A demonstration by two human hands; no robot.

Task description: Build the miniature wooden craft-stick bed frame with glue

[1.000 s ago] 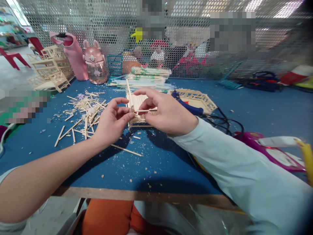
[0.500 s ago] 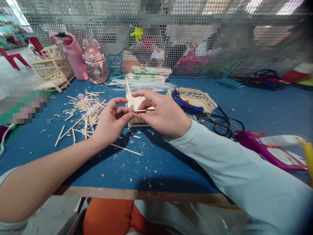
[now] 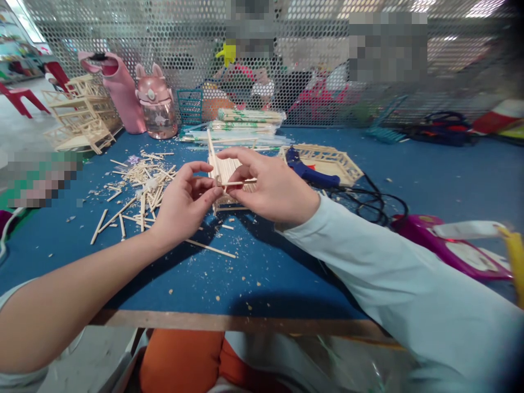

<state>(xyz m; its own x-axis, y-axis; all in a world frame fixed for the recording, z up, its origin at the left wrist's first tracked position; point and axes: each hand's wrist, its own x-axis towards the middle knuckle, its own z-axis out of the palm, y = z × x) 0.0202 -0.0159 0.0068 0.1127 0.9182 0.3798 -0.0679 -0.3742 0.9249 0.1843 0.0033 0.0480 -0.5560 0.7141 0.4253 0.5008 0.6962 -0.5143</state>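
A small wooden stick structure (image 3: 229,168) stands on the blue table, partly hidden behind my hands. My left hand (image 3: 186,196) pinches at its near left corner, thumb and fingertips together; what lies between them is too small to make out. From the right, my right hand (image 3: 270,185) holds a thin wooden stick (image 3: 237,183) between thumb and fingers, its tip close to my left fingertips. A longer upright stick (image 3: 210,146) rises at the structure's left side.
Loose stick pieces (image 3: 143,191) lie to the left. A blue glue gun (image 3: 311,170) rests on a stick-built frame (image 3: 347,164). Behind are bagged sticks (image 3: 249,115), a pink bottle (image 3: 123,95) and a clear cup (image 3: 158,114). A purple object (image 3: 442,245) lies right.
The view has shifted slightly. Both hands keep nearly the same pose at the structure's corner, with the thin stick still in my right hand.
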